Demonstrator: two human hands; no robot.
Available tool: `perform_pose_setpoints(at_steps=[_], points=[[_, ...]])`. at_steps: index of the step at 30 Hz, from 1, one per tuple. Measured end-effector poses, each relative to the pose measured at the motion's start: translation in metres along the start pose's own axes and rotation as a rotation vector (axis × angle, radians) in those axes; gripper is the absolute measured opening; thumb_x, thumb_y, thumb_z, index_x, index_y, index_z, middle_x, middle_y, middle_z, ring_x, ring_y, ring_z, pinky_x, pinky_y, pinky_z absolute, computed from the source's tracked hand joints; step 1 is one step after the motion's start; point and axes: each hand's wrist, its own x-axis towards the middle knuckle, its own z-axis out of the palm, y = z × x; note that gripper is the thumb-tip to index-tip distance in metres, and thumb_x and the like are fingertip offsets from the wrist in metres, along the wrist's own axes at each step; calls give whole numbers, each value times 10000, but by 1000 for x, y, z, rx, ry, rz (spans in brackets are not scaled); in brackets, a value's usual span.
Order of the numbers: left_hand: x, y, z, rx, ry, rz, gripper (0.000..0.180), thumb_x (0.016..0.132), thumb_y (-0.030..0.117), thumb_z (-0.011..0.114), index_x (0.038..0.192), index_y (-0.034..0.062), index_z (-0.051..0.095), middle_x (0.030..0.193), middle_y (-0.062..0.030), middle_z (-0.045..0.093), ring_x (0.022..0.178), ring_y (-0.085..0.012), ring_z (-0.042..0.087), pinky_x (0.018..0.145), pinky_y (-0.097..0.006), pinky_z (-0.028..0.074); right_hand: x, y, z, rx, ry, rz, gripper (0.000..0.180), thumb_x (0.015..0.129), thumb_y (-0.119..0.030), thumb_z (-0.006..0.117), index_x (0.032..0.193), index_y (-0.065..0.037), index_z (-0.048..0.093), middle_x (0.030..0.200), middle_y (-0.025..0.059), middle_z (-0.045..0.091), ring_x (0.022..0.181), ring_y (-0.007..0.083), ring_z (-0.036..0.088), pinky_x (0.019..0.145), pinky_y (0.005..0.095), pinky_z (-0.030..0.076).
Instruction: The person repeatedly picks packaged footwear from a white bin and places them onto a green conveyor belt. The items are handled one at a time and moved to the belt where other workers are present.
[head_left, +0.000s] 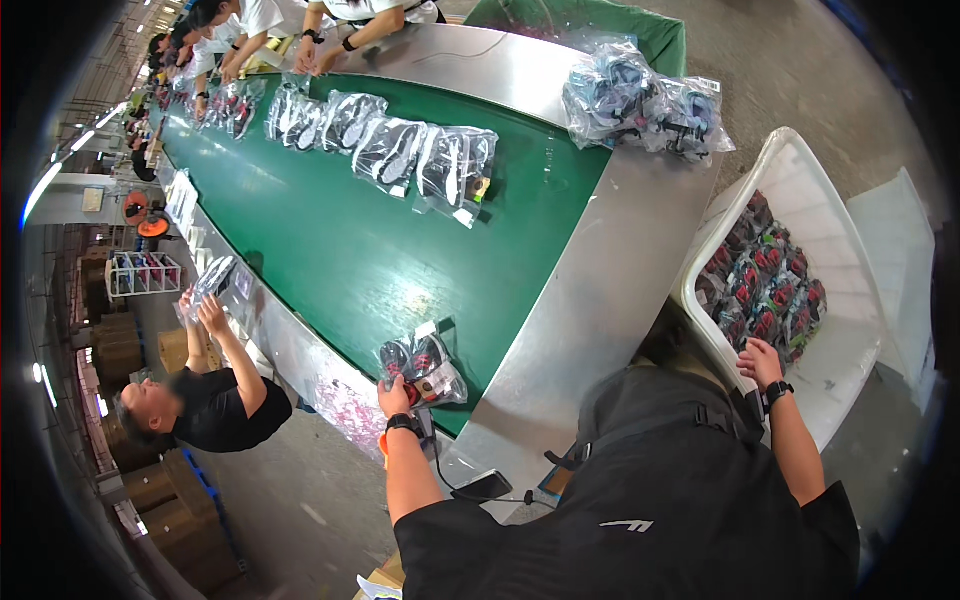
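At the near end of the green conveyor belt (400, 270) lies a clear plastic bag of dark shoes with red details (425, 362). My left hand (395, 398) is closed on the near left edge of that bag. My right hand (761, 363) is over the near rim of a large white bin (850, 300), its fingers loosely apart and holding nothing. Below it, several bagged dark shoes with red and some green parts (765, 275) fill the bin's bottom. My right fingers look apart from these bags.
Several bagged black-and-white shoes (400, 150) lie along the belt's far part. Bagged bluish shoes (645, 100) are heaped on the metal end corner. A person at the left (215, 400) holds up a bagged item. A phone (485, 487) rests by the near metal edge. More people work along the far side.
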Motion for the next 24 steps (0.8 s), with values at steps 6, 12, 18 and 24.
perform_pose_setpoints(at_steps=[6,12,18,24], points=[[-44,26,42,-213,-414,63,763,817,329,797,1381,-74,478,1150,-150,631,929,-211,624,821,-311,510,-19,-16,16,-110,-1,-8,448,956,-288,587,1327,-46,520,991,100,652,765,181,662,655,303,554],[-101,60,99,-228,-459,358,703,874,166,726,1462,-32,396,1363,-184,537,1197,-225,544,1040,-348,409,-30,-13,21,-191,-12,-6,390,950,-264,586,1263,-32,560,962,91,648,749,168,655,640,284,539],[-114,94,137,-393,-494,318,746,845,44,733,1485,22,350,1308,-141,563,1129,-202,587,963,-318,472,-30,1,16,-110,13,-17,362,944,-234,597,1239,-26,574,920,87,639,716,156,641,590,276,524],[-117,125,154,-538,-485,34,730,771,55,778,1387,44,386,1110,-158,611,938,-230,645,772,-372,557,-25,43,-2,-104,-8,-65,364,938,-230,609,1229,-14,572,891,87,653,690,157,657,565,274,528]])
